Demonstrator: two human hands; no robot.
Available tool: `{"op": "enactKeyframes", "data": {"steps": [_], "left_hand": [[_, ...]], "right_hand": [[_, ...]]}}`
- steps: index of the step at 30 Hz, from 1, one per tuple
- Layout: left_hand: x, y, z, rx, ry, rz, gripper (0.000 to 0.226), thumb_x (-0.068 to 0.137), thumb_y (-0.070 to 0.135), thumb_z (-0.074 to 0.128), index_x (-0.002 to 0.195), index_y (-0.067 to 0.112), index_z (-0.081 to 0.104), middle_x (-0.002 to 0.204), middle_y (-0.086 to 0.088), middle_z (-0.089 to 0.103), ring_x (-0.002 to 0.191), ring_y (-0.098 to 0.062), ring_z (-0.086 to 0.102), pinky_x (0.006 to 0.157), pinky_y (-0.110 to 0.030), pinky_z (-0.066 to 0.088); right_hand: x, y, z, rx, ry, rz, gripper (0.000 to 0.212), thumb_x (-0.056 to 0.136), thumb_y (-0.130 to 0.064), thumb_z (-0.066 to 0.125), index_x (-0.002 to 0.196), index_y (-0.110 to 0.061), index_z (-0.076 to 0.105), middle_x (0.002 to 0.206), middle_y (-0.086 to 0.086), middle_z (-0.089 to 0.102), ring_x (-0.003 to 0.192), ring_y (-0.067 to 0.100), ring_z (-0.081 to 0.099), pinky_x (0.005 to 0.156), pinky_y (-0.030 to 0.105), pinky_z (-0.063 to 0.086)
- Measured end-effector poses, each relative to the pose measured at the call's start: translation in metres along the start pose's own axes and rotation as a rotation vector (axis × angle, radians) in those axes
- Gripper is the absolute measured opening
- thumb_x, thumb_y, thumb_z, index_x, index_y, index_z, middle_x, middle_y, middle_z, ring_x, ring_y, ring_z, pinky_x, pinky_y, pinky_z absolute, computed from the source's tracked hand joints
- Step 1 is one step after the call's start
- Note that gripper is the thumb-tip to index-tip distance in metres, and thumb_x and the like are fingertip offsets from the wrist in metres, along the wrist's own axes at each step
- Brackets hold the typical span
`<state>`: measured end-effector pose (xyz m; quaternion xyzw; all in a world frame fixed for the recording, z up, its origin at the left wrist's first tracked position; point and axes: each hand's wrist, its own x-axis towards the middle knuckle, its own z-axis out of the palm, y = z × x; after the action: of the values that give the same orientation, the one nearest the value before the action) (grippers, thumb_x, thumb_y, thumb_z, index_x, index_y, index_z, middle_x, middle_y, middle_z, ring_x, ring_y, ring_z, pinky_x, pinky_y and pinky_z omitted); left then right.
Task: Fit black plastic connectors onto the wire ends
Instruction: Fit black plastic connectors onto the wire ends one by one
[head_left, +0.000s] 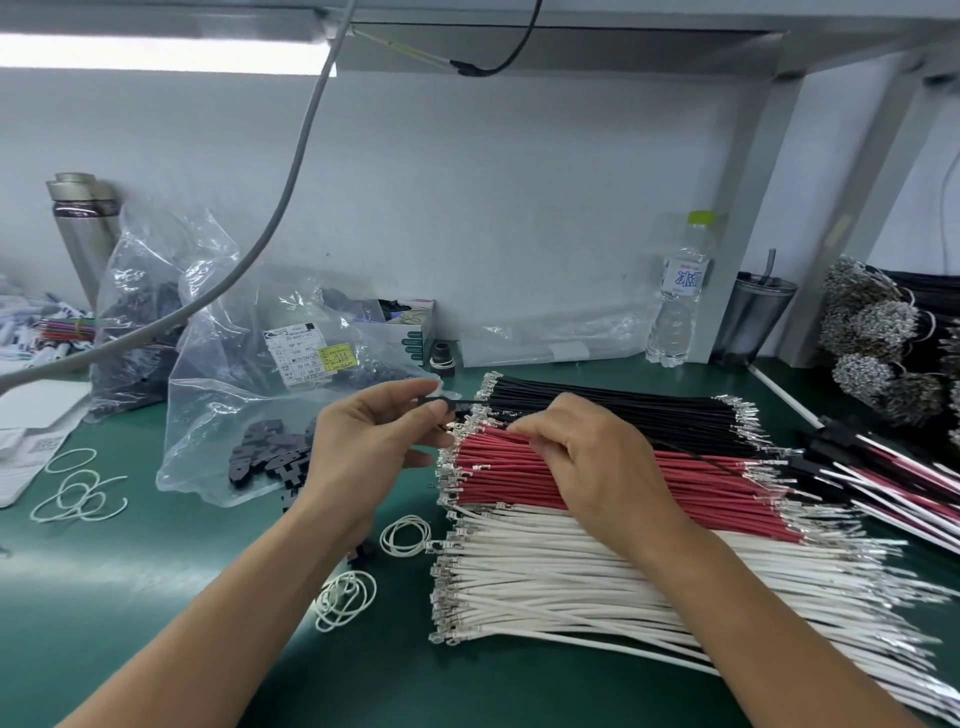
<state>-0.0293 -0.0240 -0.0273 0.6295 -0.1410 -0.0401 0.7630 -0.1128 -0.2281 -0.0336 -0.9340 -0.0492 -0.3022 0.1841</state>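
A clear water bottle (679, 291) with a green cap stood at the rear of the green mat (156, 597), a dark tumbler (748, 322) beside it. White rubber bands (78, 491) lay scattered at left.

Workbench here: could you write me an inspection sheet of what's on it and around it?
Surface: green mat.
Job's things: black wires, red wires, white wires in flat rows; black connectors spilling from a clear bag.
Clutter: rubber bands, water bottle, tumbler, flask.
Grippers: left hand pinches a connector with a black wire in it; right hand picks at the red wires.
Cables: grey cable hanging overhead.
Surroundings: white wall, shelf above.
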Motion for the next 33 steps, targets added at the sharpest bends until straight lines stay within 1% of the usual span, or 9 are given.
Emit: {"op": "enactKeyframes", "data": {"steps": [2,6,8,11,13,17,21,27,33], "left_hand": [[0.0,0.003,-0.001,-0.079,-0.036,-0.048,0.03,0.076,0.017,0.083,0.105,0.011,0.079,0.094,-0.016,0.079,0.077,-0.026,0.078,0.059,-0.026,0.061],[-0.004,0.006,0.0,-0.164,-0.162,-0.155,0.041,0.058,0.026,0.087,0.095,0.009,0.082,0.099,-0.023,0.078,0.085,-0.03,0.079,0.061,-0.027,0.064],[-0.005,0.007,0.001,-0.195,-0.205,-0.188,0.043,0.056,0.024,0.088,0.095,0.007,0.082,0.1,-0.025,0.077,0.084,-0.029,0.079,0.06,-0.026,0.063],[-0.005,0.009,0.002,-0.231,-0.231,-0.211,0.043,0.057,0.022,0.087,0.096,0.005,0.081,0.101,-0.025,0.077,0.083,-0.029,0.079,0.059,-0.026,0.063],[-0.006,0.01,0.002,-0.24,-0.245,-0.214,0.04,0.058,0.021,0.086,0.095,0.006,0.082,0.1,-0.025,0.077,0.082,-0.028,0.079,0.059,-0.027,0.063],[-0.007,0.01,0.001,-0.249,-0.273,-0.215,0.035,0.061,0.019,0.085,0.094,0.007,0.082,0.1,-0.024,0.077,0.082,-0.027,0.079,0.06,-0.026,0.063],[-0.008,0.01,0.002,-0.264,-0.309,-0.229,0.032,0.067,0.016,0.083,0.097,0.006,0.081,0.1,-0.024,0.077,0.081,-0.028,0.079,0.059,-0.026,0.063],[-0.008,0.009,0.002,-0.276,-0.347,-0.23,0.032,0.067,0.019,0.083,0.097,0.007,0.082,0.099,-0.024,0.077,0.081,-0.027,0.079,0.058,-0.025,0.062],[-0.008,0.009,0.002,-0.275,-0.357,-0.228,0.032,0.068,0.019,0.083,0.098,0.006,0.082,0.098,-0.023,0.078,0.08,-0.026,0.079,0.058,-0.025,0.062]], "right_hand": [[0.0,-0.001,-0.006,0.047,0.011,-0.011,0.022,0.099,-0.02,0.061,0.111,-0.034,0.073,0.093,-0.017,0.058,0.081,0.004,0.058,0.07,0.025,0.05],[-0.003,-0.003,-0.017,0.07,0.082,0.007,0.003,0.091,-0.036,0.071,0.091,-0.036,0.073,0.086,-0.019,0.058,0.077,0.004,0.059,0.066,0.024,0.047],[-0.005,-0.002,-0.022,0.101,0.111,0.001,0.003,0.087,-0.038,0.075,0.085,-0.036,0.074,0.083,-0.019,0.059,0.077,0.005,0.06,0.066,0.025,0.047],[-0.006,-0.003,-0.027,0.151,0.113,0.002,0.007,0.085,-0.036,0.078,0.08,-0.034,0.072,0.082,-0.018,0.06,0.078,0.007,0.061,0.068,0.032,0.05],[-0.007,-0.006,-0.027,0.174,0.097,-0.012,0.006,0.088,-0.029,0.076,0.084,-0.032,0.072,0.084,-0.017,0.06,0.081,0.007,0.061,0.071,0.035,0.052],[-0.006,-0.012,-0.028,0.218,0.102,-0.025,0.009,0.095,-0.023,0.067,0.099,-0.028,0.073,0.088,-0.019,0.06,0.087,0.006,0.061,0.076,0.031,0.051],[-0.007,-0.015,-0.029,0.181,0.091,-0.002,0.007,0.096,-0.026,0.065,0.096,-0.029,0.071,0.086,-0.019,0.06,0.084,0.005,0.059,0.074,0.034,0.051],[-0.008,-0.018,-0.03,0.192,0.051,0.008,0.008,0.096,-0.025,0.064,0.092,-0.029,0.069,0.087,-0.017,0.062,0.084,0.005,0.06,0.075,0.038,0.051],[-0.007,-0.019,-0.031,0.166,0.018,0.045,0.009,0.097,-0.026,0.062,0.093,-0.03,0.069,0.088,-0.019,0.062,0.086,0.003,0.059,0.077,0.035,0.05]]}}
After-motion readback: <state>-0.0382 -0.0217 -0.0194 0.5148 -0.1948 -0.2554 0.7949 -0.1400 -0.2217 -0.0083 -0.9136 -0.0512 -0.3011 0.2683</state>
